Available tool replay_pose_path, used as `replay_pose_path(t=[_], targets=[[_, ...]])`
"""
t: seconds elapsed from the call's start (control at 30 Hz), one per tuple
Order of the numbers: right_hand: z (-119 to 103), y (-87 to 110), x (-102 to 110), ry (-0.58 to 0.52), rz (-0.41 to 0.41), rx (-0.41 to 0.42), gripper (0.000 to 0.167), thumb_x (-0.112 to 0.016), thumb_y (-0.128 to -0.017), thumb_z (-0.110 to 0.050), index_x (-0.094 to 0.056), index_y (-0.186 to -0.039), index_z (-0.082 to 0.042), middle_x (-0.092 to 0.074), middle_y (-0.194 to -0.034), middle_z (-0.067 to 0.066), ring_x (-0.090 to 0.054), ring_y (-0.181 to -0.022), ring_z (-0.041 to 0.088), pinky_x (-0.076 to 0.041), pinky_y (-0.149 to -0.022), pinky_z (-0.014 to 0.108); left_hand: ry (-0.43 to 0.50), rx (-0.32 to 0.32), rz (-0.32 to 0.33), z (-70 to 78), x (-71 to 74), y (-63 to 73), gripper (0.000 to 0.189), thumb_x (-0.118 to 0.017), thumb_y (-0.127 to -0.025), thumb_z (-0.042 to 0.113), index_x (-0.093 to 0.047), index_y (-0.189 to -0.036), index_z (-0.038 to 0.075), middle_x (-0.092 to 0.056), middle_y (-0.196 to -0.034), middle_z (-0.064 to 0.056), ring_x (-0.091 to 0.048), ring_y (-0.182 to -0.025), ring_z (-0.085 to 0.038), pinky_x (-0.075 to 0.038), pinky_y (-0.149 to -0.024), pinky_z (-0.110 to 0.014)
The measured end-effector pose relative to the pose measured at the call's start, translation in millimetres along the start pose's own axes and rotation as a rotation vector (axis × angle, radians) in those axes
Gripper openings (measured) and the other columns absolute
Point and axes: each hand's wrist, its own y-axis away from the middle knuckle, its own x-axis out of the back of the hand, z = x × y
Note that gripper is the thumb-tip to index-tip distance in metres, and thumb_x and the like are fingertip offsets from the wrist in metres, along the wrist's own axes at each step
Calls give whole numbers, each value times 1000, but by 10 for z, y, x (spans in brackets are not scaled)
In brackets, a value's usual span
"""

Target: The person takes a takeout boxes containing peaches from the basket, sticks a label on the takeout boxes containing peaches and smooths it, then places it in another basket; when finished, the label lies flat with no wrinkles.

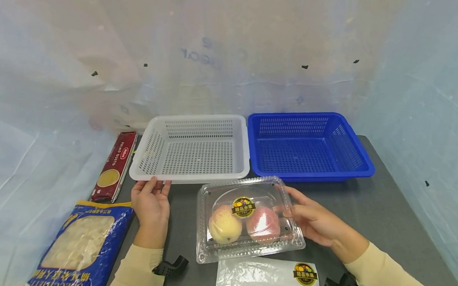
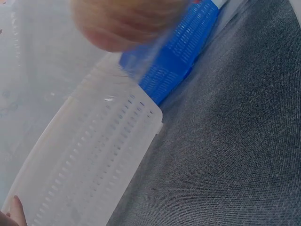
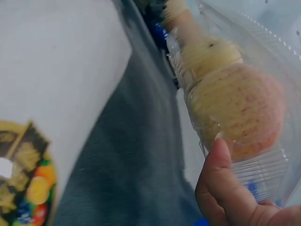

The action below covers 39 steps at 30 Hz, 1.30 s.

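My right hand (image 1: 318, 220) holds the right side of a clear plastic fruit box (image 1: 203, 221) above the table, thumb on the front. Inside lie a yellowish apple (image 1: 225, 228) and a redder apple (image 1: 263, 224). On its lid is a round black and gold sticker (image 1: 243, 207). In the right wrist view the thumb (image 3: 218, 160) presses the plastic beside an apple (image 3: 240, 108). My left hand (image 1: 152, 206) is at the front left rim of the white basket (image 1: 200, 177), its loosely bent fingers touching the rim. Only a fingertip of it shows in the left wrist view.
A blue basket (image 1: 311, 175) stands right of the white one. At left lie a red pasta packet (image 1: 115, 167) and a blue pasta bag (image 1: 112, 242). A sticker sheet (image 1: 258, 276) lies at the front of the dark table (image 1: 390, 221). Plastic sheeting (image 1: 225, 53) surrounds the table.
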Motion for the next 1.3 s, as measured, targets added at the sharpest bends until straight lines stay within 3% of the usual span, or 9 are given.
replay_pose_path(t=[0.33, 0.6, 0.97, 1.2, 1.3], targets=[[-304, -63, -96, -48, -17, 154, 67, -43, -109, 2, -21, -170, -16, -60, -141, 17, -73, -109, 23, -62, -90, 42, 1, -6, -27, -6, 10, -12, 45, -64, -107, -5, -39, -144, -2, -55, -136, -20, -65, -95, -24, -64, -84, -41], [-502, -262, -148, -51, 54, 214, 66, -40, -109, 0, -15, -169, -15, -60, -139, 17, -73, -109, 25, -62, -90, 45, 9, 2, -12, 1, 28, -25, 46, -63, -107, -5, -38, -146, -4, -56, -134, -20, -66, -94, -24, -64, -83, -40], [-598, -638, -226, -19, 275, 216, 68, -47, -109, -6, -22, -171, -18, -59, -130, 11, -69, -107, 26, -61, -88, 45, -7, 4, -9, 14, 44, -21, 57, -71, -104, -2, -37, -149, -4, -51, -145, -23, -65, -99, -25, -63, -87, -42], [-661, -852, -249, -16, 358, 162, 81, -54, -108, -9, -13, -175, -25, -41, -149, 17, -61, -110, 31, -59, -82, 42, -8, 14, -7, 13, 40, -31, 55, -72, -104, -3, -38, -148, -3, -52, -142, -21, -64, -99, -25, -63, -88, -43], [-689, -924, -259, 14, 379, 141, 85, -57, -107, -11, -10, -176, -28, -26, -162, 16, -53, -123, 37, -54, -82, 42, -3, 19, -13, 15, 34, -30, 53, -70, -104, -3, -38, -146, -3, -53, -139, -20, -65, -99, -25, -63, -87, -42]])
